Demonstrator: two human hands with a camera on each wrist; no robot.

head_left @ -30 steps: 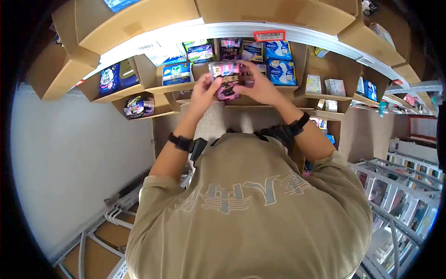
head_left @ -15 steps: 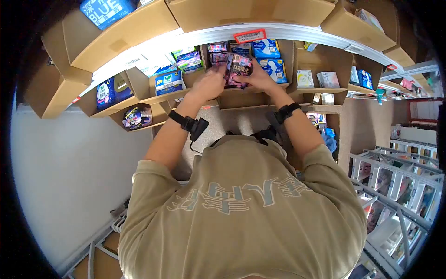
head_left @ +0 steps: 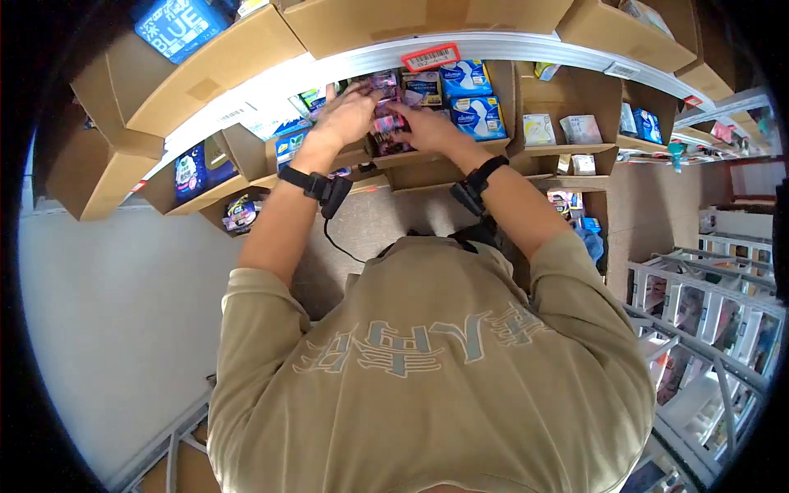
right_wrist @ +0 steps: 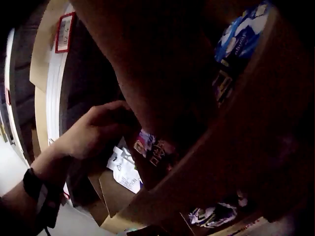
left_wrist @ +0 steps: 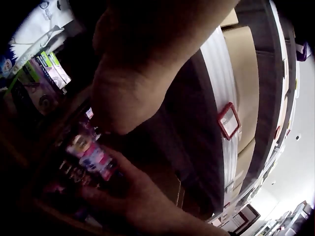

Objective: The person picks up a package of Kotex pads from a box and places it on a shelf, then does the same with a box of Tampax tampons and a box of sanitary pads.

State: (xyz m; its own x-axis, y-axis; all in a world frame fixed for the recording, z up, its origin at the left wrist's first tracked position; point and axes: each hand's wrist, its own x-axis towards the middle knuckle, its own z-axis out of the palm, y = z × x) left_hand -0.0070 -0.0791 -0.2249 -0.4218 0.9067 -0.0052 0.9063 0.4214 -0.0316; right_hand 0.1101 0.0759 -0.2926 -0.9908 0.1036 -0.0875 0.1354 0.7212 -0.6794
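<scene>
In the head view my right hand [head_left: 429, 130] holds a pink-and-black pack [head_left: 389, 124] down inside a cardboard bin. The left wrist view shows its thumb and fingers on either side of this pack [left_wrist: 92, 160]. My left hand [head_left: 348, 117] reaches over the bin's left wall, its fingertips among the packs toward the back. In the right wrist view the left hand [right_wrist: 98, 129] is bent at the knuckles, and its fingertips are hidden; I cannot tell whether they grip anything. Blue sanitary pad packs [head_left: 479, 118] are stacked to the right of my right hand.
A white shelf rail with a red-framed label [head_left: 431, 57] runs just above the bin. Small boxes [head_left: 539, 130] stand in the bin to the right. More cardboard bins [head_left: 444, 23] line the shelf above. A pale wall [head_left: 123, 312] is at left, and metal shelving [head_left: 707, 287] at right.
The pink-and-black pack, held up in front of the bin by both hands, has gone down into it. My left hand has left its side and moved back and left over the packs.
</scene>
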